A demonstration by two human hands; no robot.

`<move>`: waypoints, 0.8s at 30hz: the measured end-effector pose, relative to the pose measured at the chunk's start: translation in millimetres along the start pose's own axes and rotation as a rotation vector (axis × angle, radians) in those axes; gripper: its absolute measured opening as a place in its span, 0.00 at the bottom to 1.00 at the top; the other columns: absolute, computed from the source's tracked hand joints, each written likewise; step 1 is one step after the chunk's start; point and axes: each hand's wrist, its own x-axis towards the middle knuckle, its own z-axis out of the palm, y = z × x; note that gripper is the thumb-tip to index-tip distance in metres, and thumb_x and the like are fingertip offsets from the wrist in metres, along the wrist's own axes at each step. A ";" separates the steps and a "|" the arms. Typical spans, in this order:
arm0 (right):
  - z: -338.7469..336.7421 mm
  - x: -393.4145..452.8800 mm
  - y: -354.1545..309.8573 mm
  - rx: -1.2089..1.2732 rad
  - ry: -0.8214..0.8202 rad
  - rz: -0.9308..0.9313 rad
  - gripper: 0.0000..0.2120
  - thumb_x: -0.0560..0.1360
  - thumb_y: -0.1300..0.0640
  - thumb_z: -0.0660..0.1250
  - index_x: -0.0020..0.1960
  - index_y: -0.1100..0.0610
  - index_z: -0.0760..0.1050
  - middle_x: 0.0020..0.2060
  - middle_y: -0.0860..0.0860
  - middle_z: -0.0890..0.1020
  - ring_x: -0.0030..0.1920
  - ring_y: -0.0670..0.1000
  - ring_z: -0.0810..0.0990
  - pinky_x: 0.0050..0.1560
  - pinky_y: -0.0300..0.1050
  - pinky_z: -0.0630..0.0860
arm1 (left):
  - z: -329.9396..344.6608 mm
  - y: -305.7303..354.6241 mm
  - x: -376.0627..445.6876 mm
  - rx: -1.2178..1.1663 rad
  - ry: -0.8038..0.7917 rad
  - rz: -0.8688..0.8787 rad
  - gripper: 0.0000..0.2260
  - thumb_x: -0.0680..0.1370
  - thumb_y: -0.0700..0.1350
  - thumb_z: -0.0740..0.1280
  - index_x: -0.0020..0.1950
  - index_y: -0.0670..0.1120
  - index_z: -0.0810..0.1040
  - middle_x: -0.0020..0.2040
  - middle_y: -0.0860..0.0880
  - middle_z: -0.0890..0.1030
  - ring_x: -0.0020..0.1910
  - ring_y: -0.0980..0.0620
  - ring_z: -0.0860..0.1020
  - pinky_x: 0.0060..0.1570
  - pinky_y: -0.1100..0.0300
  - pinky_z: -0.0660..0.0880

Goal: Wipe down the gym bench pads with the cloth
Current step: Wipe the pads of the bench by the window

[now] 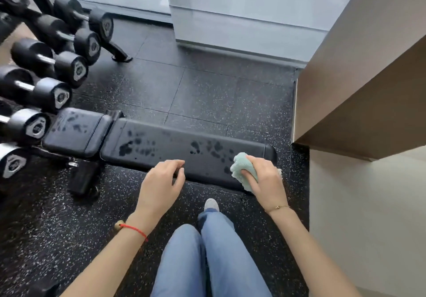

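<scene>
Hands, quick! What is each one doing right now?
Left hand: holds nothing, fingers loosely curled, fingertips at the near edge of the long bench pad.
Right hand: grips the green cloth, bunched up on the pad's right end.

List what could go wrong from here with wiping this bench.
1. The cloth, bunched in the right hand, sits at the right end of the long pad; wet patches reach across to the short seat pad and may be missed.
2. The dumbbell rack stands close beside the seat pad, so a wide stroke might knock a dumbbell.
3. The left hand rests on the pad's near edge and may slip on the wet surface.
</scene>
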 end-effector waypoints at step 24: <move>341.6 117.6 164.6 0.224 -0.018 -0.218 0.22 0.78 0.47 0.64 0.69 0.54 0.74 0.69 0.47 0.74 0.73 0.44 0.65 0.76 0.41 0.56 | 349.3 -266.1 169.0 0.131 0.150 0.307 0.26 0.79 0.54 0.58 0.74 0.45 0.67 0.74 0.46 0.67 0.75 0.46 0.63 0.74 0.46 0.59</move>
